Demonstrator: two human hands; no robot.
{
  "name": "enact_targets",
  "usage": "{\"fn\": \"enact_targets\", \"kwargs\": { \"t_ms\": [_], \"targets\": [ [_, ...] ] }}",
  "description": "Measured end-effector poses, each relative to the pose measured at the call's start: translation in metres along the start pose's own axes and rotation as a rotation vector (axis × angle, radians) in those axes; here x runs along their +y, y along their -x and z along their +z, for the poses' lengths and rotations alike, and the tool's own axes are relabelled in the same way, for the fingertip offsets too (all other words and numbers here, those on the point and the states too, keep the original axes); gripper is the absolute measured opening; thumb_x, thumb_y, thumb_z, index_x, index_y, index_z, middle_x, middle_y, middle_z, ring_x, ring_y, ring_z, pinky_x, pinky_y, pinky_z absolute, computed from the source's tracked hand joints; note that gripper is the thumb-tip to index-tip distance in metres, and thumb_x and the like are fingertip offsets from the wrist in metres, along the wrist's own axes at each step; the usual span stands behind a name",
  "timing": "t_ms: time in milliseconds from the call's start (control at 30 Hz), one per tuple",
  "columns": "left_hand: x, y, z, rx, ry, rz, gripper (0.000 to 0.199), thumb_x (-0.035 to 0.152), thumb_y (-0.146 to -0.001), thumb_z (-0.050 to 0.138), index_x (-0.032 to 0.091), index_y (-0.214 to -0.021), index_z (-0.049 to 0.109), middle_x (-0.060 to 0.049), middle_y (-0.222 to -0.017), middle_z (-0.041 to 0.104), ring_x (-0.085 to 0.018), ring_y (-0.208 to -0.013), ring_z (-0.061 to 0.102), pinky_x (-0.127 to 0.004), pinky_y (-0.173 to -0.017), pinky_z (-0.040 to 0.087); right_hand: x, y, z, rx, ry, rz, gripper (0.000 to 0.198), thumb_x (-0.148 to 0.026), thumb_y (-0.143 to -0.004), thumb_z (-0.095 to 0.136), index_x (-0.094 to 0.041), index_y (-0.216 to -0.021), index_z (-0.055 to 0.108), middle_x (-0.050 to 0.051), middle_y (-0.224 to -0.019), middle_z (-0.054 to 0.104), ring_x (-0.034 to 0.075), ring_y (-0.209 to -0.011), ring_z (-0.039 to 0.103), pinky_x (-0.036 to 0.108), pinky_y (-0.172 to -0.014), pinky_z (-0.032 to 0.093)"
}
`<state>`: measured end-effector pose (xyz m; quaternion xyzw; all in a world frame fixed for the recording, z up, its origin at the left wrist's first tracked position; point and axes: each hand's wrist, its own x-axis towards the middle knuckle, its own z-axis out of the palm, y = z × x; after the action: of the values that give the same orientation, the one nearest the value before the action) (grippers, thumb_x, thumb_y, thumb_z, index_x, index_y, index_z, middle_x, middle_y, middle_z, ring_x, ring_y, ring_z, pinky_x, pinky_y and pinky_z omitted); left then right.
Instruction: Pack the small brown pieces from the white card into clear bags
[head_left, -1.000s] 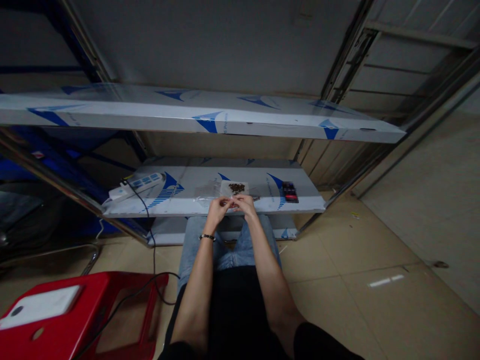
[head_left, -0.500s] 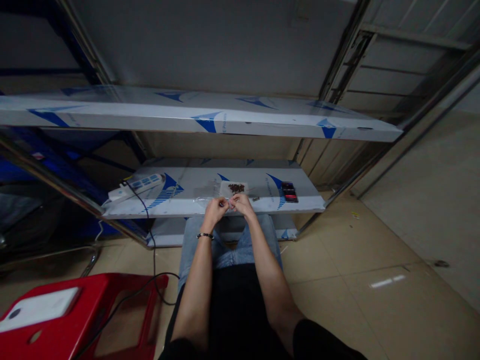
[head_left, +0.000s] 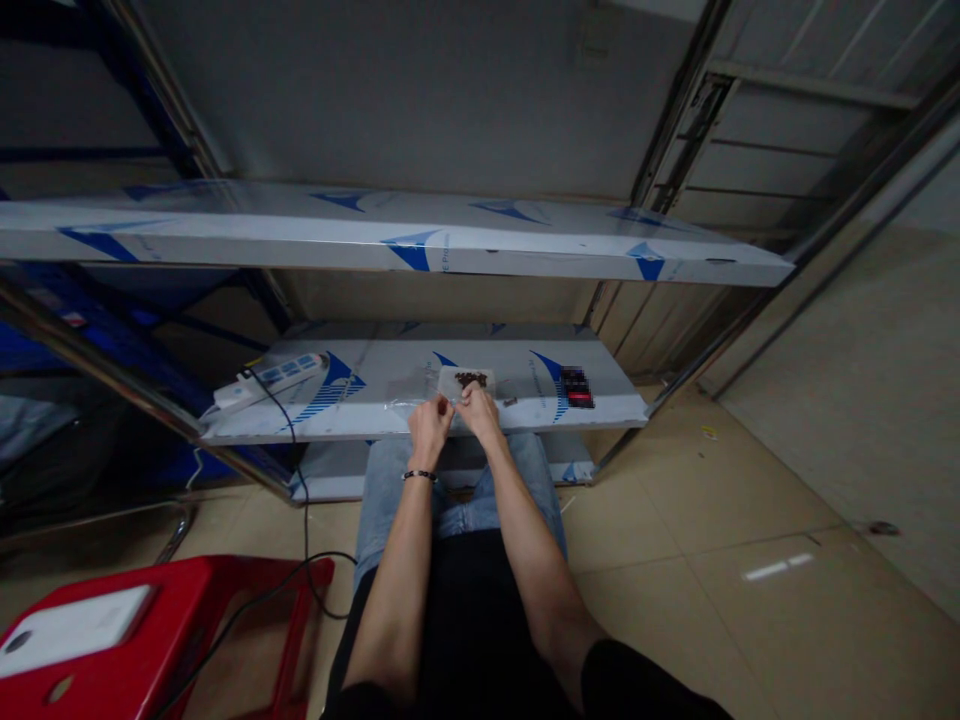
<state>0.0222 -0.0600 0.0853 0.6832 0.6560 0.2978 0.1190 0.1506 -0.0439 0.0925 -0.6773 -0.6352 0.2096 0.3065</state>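
Note:
On the lower shelf's front edge, my left hand [head_left: 430, 428] is closed in a pinch; whatever is between its fingertips is too small to make out. My right hand [head_left: 480, 410] reaches just beyond it, fingers bent together at the near side of a pile of small dark brown pieces [head_left: 466, 379]. Those pieces lie on a white sheet or shallow tray [head_left: 448, 378], partly covered by my right hand. Clear plastic film [head_left: 401, 404] lies beside my left hand. A small dark object [head_left: 511, 401] rests right of my right hand.
A white power strip [head_left: 271, 378] with a black cable [head_left: 306, 510] sits at the shelf's left. Blurred dark and red items [head_left: 577, 388] are on its right. The upper shelf [head_left: 300, 245] spans above. A red stool [head_left: 180, 590] holds a white phone-like object [head_left: 75, 630].
My right hand has moved forward from beside my left fingertips to the brown pile. My left hand has turned slightly and stays at the shelf edge.

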Motion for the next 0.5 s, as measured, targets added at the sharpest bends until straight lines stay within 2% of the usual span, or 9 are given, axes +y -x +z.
{"fn": "enact_targets", "kwargs": {
  "t_ms": [67,167,333,433,500],
  "targets": [
    [-0.001,-0.001,-0.002,0.01,0.021,0.015,0.02,0.032,-0.091,0.057,0.021,-0.09,0.073,-0.01,-0.088,0.075,-0.025,-0.082,0.066,-0.029,-0.067,0.036,0.004,-0.003,0.002,0.012,-0.055,-0.002,0.028,-0.017,-0.079,0.069,-0.024,-0.103,0.057,-0.001,-0.088,0.067,0.018,-0.086,0.063,0.026,-0.075,0.045],
    [0.002,-0.001,-0.001,0.038,0.011,-0.018,0.017,0.029,-0.088,0.059,0.02,-0.088,0.073,-0.01,-0.086,0.075,-0.024,-0.079,0.066,-0.029,-0.066,0.035,0.008,-0.004,0.01,0.082,-0.055,0.058,0.026,-0.011,-0.079,0.063,-0.025,-0.101,0.058,0.0,-0.087,0.067,0.018,-0.083,0.063,0.026,-0.074,0.045],
    [0.007,0.0,0.001,0.083,0.085,0.012,0.014,0.027,-0.086,0.06,0.019,-0.083,0.071,-0.008,-0.08,0.073,-0.022,-0.075,0.064,-0.029,-0.067,0.037,0.015,-0.006,0.017,0.107,-0.206,-0.008,0.02,-0.013,-0.081,0.061,-0.025,-0.097,0.063,-0.001,-0.086,0.071,0.018,-0.084,0.067,0.026,-0.078,0.049],
    [0.002,-0.003,0.005,0.153,0.279,0.032,0.011,0.024,-0.084,0.059,0.019,-0.085,0.069,-0.006,-0.08,0.071,-0.021,-0.076,0.064,-0.029,-0.072,0.043,0.017,-0.011,0.015,0.168,-0.32,0.036,0.01,-0.015,-0.083,0.059,-0.023,-0.086,0.065,0.0,-0.082,0.071,0.017,-0.074,0.068,0.026,-0.073,0.052],
    [-0.005,-0.008,0.009,0.22,0.468,0.028,0.017,0.021,-0.085,0.056,0.018,-0.098,0.068,-0.007,-0.09,0.072,-0.021,-0.084,0.065,-0.029,-0.076,0.047,0.017,-0.015,0.012,0.151,-0.489,0.055,0.007,-0.018,-0.083,0.057,-0.021,-0.086,0.064,0.001,-0.082,0.071,0.015,-0.062,0.067,0.025,-0.062,0.053]
  ]
}}
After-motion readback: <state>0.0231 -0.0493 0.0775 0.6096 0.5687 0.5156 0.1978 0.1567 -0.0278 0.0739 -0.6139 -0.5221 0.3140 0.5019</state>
